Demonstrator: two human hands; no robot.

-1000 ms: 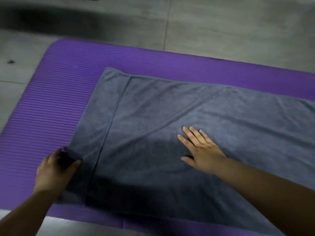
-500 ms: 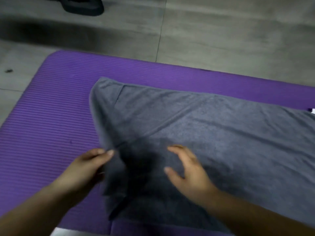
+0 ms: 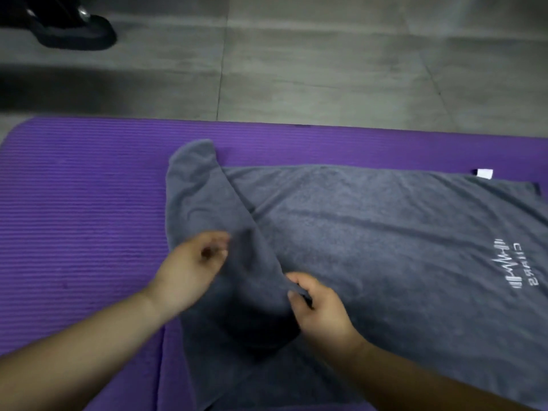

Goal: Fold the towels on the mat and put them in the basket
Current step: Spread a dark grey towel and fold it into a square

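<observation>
**Partly folded: grey terry towel (image 3: 385,247) on a purple ribbed foam mat (image 3: 74,203)**

Spread flat, the towel covers the middle and right of the mat, running out of view at the right edge. Its left end is turned over toward the right, and this flap makes a slanted ridge from the far left corner down to the near middle. The right hand (image 3: 323,312) pinches the flap's lower edge between thumb and curled fingers. The left hand (image 3: 189,271) sits at the flap's left side with fingers bent. It is blurred, so I cannot tell whether it grasps the cloth or only touches it. The right forearm (image 3: 430,378) lies across the near right part of the towel and hides it. White lettering (image 3: 501,268) is printed near the towel's right end, and a small white label (image 3: 484,173) sticks out at the far right corner. Beyond the mat lies grey tiled floor (image 3: 326,69), with a black shoe (image 3: 71,28) at the far left.
</observation>
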